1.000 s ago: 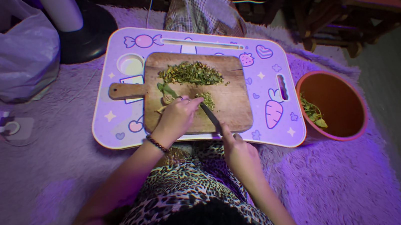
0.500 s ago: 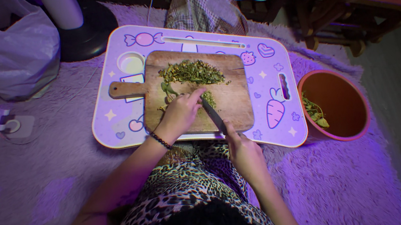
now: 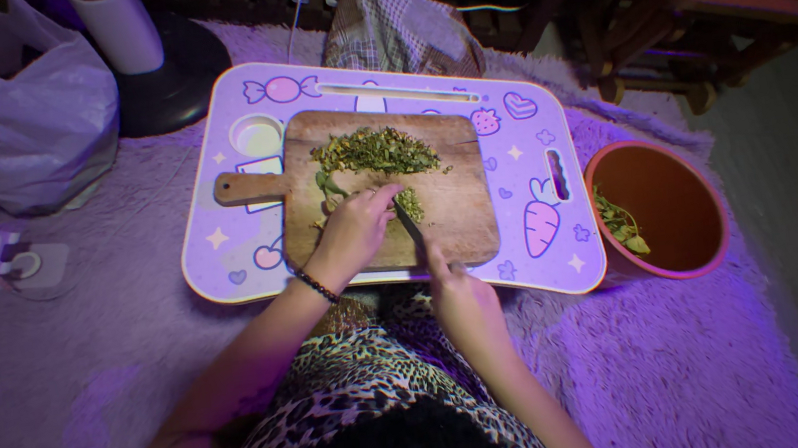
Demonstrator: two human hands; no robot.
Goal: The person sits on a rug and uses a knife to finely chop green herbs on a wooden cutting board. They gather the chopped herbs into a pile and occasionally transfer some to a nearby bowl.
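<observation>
Nearby, orange bowl point(image 3: 694, 220) holding leafy scraps point(image 3: 620, 227), chopped herbs point(image 3: 376, 150) on cutting board point(image 3: 458, 212)

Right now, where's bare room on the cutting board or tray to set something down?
Free: the cutting board's right side beyond the knife; the tray's left edge under the board handle. Crowded: board top with the chopped herbs, and its middle under the left hand and right hand.

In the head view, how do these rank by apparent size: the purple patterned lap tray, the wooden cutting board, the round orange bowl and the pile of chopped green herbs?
1. Purple patterned lap tray
2. Wooden cutting board
3. Round orange bowl
4. Pile of chopped green herbs
</observation>
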